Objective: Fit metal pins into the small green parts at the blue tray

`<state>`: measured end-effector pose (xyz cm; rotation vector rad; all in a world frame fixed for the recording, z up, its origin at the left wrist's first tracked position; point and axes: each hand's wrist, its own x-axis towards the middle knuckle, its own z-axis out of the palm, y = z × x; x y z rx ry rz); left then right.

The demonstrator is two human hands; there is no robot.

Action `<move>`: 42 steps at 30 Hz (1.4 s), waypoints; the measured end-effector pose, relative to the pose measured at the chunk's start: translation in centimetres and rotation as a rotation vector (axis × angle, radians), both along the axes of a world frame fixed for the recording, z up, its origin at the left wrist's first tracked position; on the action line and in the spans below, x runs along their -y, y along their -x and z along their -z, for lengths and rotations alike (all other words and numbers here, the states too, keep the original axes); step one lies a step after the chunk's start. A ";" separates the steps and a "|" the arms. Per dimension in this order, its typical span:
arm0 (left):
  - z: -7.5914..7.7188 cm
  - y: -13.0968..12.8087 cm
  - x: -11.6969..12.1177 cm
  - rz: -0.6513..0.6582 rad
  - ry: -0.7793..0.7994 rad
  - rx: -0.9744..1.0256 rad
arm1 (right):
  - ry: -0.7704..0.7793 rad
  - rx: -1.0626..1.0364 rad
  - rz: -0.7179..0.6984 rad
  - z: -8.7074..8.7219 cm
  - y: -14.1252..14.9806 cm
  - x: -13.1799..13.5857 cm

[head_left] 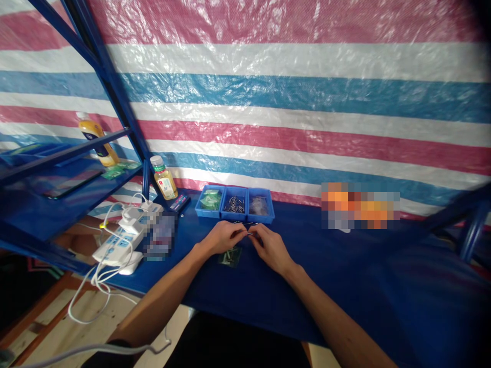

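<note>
My left hand [225, 237] and my right hand [270, 246] meet fingertip to fingertip just above the blue table, in front of the bins. Between the pinched fingers of my right hand is a small, thin metal piece [250, 234], too small to identify. The left fingertips are also pinched close to it; what they hold is hidden. Behind the fingers lie a few dark, thin pieces [251, 223]. Partly under my left hand rests a small greenish clear bag [230, 257] with small pieces showing.
Three joined blue bins hold green packets [210, 200], dark metal pieces [235, 204] and clear small parts [261, 205]. To the left stand a drink bottle [164, 179], a small dark box [180, 203] and a white power strip [125, 232] with tangled cables. Blue frame posts [111, 92] flank the table.
</note>
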<state>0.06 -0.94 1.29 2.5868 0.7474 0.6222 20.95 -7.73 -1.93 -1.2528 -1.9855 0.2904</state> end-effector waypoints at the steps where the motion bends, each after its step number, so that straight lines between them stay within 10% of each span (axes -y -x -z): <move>1: 0.1 0.0 0.0 -0.001 -0.005 -0.003 | -0.007 0.001 0.001 0.0 0.0 0.0; 42: 0.0 -0.1 0.1 -0.046 0.008 0.009 | 0.043 -0.025 0.101 0.1 -0.4 -0.2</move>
